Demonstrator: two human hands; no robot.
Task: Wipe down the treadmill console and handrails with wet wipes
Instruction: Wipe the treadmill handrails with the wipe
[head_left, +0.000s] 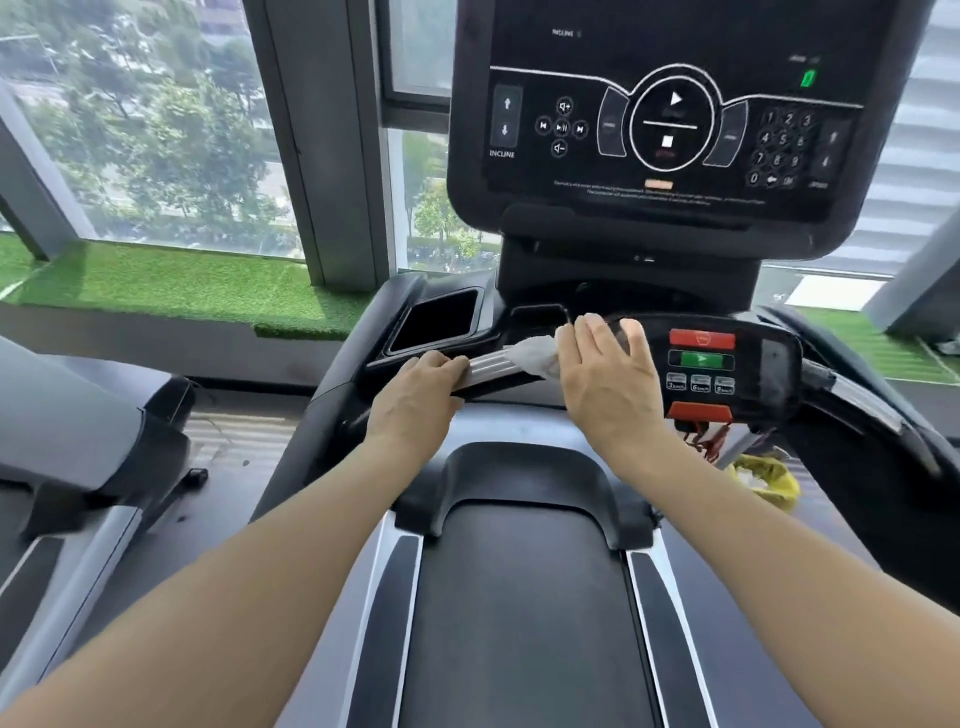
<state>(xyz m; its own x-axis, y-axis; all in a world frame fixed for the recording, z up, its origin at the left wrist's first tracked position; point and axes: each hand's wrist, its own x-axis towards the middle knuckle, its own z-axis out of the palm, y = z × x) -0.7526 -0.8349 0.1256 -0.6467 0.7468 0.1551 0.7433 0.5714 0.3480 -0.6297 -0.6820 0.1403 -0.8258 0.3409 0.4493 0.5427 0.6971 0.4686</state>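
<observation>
We press the white wet wipe (535, 356) flat onto the silver grip bar of the front handrail (491, 366) with our right hand (605, 374), fingers straight and spread over the wipe. Our left hand (421, 392) curls round the same handrail just left of the wipe. The lower control panel (727, 364) sits just right of our right hand, below the console screen (675, 114).

The large black treadmill console screen (675, 119) stands behind the lower button panel (701, 374); a crumpled white wet wipe (535, 353) lies on the ribbed silver handrail (491, 366), left of that panel; a square black cup pocket (436, 322) sits at the console's left edge.
</observation>
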